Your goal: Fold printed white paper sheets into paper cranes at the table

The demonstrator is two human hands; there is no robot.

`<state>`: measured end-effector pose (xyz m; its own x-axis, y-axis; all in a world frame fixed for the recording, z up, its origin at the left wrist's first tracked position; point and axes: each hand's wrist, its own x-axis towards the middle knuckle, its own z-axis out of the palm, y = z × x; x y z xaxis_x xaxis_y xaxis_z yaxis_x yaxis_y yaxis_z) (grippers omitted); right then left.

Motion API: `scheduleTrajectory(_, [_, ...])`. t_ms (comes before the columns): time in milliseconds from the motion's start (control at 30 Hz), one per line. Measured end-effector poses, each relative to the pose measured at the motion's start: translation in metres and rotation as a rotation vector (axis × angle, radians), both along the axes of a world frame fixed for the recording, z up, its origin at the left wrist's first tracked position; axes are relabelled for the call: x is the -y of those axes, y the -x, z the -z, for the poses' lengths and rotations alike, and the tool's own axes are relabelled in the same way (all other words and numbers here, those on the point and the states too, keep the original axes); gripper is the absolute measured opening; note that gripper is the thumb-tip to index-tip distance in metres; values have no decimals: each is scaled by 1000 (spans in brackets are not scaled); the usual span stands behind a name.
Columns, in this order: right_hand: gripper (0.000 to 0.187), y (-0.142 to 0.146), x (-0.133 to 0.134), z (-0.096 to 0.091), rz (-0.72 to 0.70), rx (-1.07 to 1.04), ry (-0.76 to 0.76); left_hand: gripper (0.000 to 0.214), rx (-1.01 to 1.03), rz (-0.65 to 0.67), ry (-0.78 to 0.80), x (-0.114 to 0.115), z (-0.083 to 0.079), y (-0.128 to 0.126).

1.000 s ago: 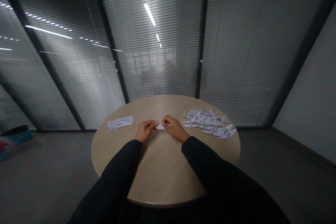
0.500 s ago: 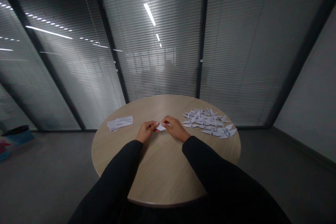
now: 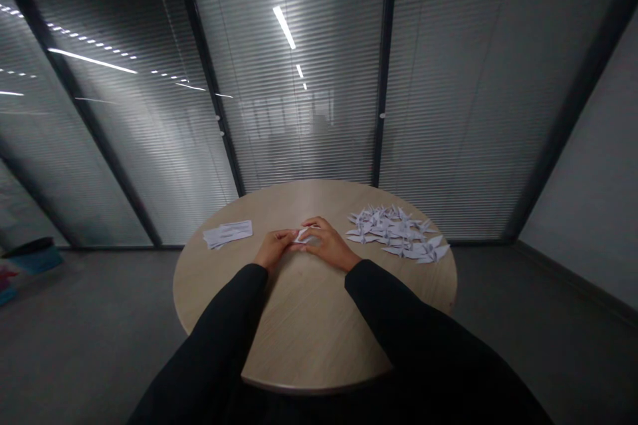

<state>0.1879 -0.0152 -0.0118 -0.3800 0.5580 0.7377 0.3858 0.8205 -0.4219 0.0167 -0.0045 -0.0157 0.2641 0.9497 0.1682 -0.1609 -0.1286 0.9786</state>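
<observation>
At mid-counter (image 3: 309, 332), your left hand (image 3: 273, 251) and right hand (image 3: 326, 244) pinch the paper (image 3: 302, 234) mid-fold; the next crease likely wants aligned edges.

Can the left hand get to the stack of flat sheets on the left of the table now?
Probably yes. The left hand lies just right of the paper stack, with only bare table between them. It is busy, though: with the right hand it pinches a small folded paper.

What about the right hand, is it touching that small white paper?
Touching. Head view: the right hand curls its fingers over the small white paper, pinching it.
</observation>
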Motion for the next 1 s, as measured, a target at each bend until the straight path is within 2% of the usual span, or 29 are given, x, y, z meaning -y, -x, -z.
scheduleTrajectory(633, [10, -7, -5, -2, -20, -57, 14, 32, 45, 4, 71, 6, -5, -1])
scheduleTrajectory(1000, [5, -6, -6, -2, -21, -104, 95, 32, 67, 0, 73, 5, -4, 0])
